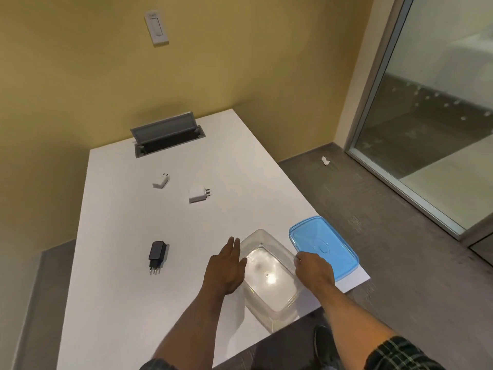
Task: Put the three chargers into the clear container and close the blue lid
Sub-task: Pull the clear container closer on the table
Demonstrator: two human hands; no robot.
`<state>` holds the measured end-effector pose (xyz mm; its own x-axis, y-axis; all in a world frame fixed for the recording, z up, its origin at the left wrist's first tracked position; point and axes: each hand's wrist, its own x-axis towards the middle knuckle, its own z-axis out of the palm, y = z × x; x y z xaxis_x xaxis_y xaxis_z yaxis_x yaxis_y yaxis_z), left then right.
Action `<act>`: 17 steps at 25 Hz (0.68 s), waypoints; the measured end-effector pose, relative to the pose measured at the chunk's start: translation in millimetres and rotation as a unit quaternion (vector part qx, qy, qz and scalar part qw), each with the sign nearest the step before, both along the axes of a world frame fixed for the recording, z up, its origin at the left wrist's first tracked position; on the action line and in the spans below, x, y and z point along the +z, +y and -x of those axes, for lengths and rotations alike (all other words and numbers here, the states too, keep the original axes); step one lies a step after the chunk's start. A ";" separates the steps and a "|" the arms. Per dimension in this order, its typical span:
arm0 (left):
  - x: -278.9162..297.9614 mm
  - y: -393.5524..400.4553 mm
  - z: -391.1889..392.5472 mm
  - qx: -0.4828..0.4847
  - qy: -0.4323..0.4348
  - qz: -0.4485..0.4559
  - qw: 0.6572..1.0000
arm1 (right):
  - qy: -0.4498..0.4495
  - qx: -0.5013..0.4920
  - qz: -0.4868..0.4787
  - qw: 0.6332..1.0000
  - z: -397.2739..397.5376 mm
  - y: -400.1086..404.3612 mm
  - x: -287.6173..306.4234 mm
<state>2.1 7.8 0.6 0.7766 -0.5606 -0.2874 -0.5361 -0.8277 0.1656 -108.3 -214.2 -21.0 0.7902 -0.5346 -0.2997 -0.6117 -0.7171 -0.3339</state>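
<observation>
Container point(269, 273) empty at the near right table point(112, 303) edge, long axis running near-left to far-right, parallel to the lid point(324, 245) lying just beside it. Left hand point(226, 268) flat and open against the rim, holding nothing. Right hand point(314, 271) curled at the opposite rim, perhaps pinching it, likely steadying. Black charger point(157, 253) prongs nearward; white chargers point(161, 180) point(198, 194) farther off, untouched

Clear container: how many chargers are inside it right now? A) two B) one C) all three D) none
D: the clear container holds nothing, while the black charger and the two white chargers all lie on the white table outside it, and the blue lid sits beside it.
</observation>
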 end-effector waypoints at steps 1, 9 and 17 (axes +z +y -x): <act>2.2 6.5 -3.6 0.018 0.009 0.000 1.000 | 0.000 0.026 -0.003 1.000 -3.7 3.1 3.0; 2.2 70.9 -13.2 0.186 0.055 0.035 0.980 | -0.040 0.144 -0.053 0.987 -50.4 36.6 22.0; -2.5 119.5 10.8 0.361 0.112 0.147 0.914 | -0.077 0.141 -0.121 0.980 -81.4 71.1 13.2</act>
